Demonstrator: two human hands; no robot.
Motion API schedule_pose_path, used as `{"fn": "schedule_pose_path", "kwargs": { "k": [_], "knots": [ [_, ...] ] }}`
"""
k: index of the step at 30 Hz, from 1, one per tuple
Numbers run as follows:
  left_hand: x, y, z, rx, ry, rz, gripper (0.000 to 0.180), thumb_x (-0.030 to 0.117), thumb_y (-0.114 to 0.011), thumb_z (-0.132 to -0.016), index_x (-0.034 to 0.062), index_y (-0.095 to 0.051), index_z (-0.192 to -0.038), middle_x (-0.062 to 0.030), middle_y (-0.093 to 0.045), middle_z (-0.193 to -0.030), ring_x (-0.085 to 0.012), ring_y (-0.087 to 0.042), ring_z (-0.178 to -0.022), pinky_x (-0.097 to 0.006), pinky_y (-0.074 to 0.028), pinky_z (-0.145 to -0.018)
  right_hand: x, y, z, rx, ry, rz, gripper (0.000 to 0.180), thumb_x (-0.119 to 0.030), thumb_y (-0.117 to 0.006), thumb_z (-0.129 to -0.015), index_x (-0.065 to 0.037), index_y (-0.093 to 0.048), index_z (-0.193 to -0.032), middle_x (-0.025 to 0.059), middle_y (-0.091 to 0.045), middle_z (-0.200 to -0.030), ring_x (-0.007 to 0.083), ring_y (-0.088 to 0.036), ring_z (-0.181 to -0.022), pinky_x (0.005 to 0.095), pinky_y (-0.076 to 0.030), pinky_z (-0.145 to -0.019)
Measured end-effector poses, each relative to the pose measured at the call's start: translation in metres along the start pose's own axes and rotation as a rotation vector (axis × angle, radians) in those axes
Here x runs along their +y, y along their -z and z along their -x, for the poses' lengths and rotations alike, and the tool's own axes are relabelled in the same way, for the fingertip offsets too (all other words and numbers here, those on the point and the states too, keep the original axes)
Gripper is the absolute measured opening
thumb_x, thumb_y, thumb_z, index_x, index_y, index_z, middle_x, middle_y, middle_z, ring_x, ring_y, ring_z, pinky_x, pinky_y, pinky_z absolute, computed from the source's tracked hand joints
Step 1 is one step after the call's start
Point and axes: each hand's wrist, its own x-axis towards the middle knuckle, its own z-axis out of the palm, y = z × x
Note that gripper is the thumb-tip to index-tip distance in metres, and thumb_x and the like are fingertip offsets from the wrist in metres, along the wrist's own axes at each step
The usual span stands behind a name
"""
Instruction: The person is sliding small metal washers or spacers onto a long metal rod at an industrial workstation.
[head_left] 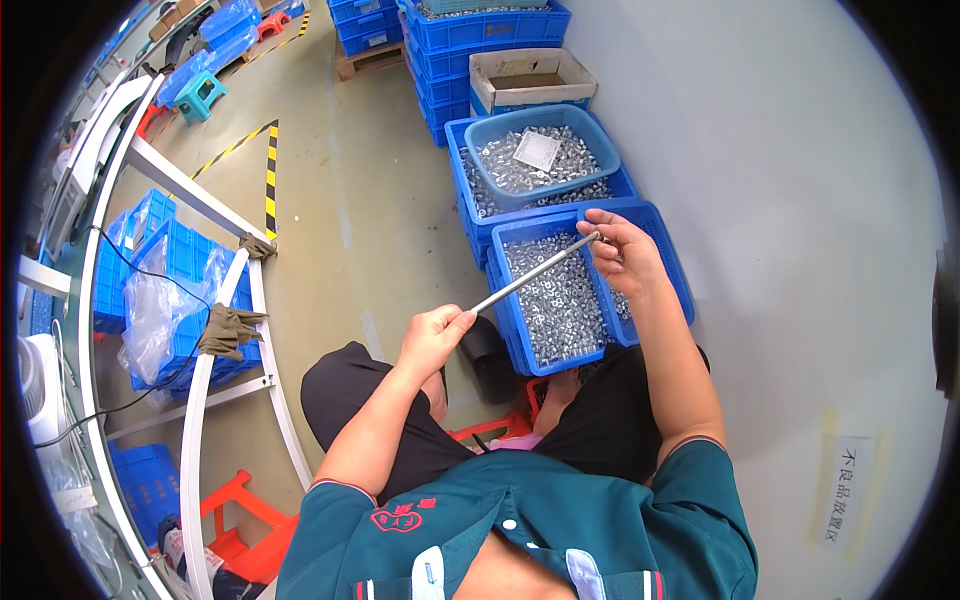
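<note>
Left grip [430, 343] closed around one end of the metal rod [535, 273]; right grip [628, 258] at the other, closure unclear

Wide fisheye view downward from head-height

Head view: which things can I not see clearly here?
All in the head view:
Metal rod: near end hidden by the left hand.
Blue bin below it: floor covered by small metal parts.
White device: left side cut off by the dark lens rim.
</note>
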Motion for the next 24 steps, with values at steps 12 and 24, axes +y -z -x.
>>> {"fn": "schedule_pose_path", "kwargs": {
  "k": [12,24],
  "knots": [
    [0.007,0.011,0.003,0.014,-0.013,-0.087,0.034,0.034,-0.060,-0.086,0.0047,-0.057,-0.070,-0.0002,-0.041,-0.052,-0.0072,-0.037,-0.051,-0.027,-0.032,-0.047,-0.003,-0.011,0.006,-0.153,0.051,0.463,0.021,0.000,-0.052,-0.084,0.000,-0.057,-0.104,0.0114,-0.064,-0.087,0.0021,-0.038,-0.045,0.0150,-0.028,-0.038],
    [-0.001,0.005,-0.001,-0.024,-0.006,0.087,0.035,0.033,-0.059,-0.088,0.0027,-0.056,-0.069,0.0046,-0.039,-0.055,-0.0046,-0.035,-0.054,-0.024,-0.030,-0.048,0.009,-0.012,0.002,-0.124,-0.086,-0.147,0.029,-0.018,-0.046,-0.092,0.003,-0.050,-0.111,0.0236,-0.054,-0.112,0.0052,-0.039,-0.051,0.0168,-0.033,-0.041]
  ]
}}
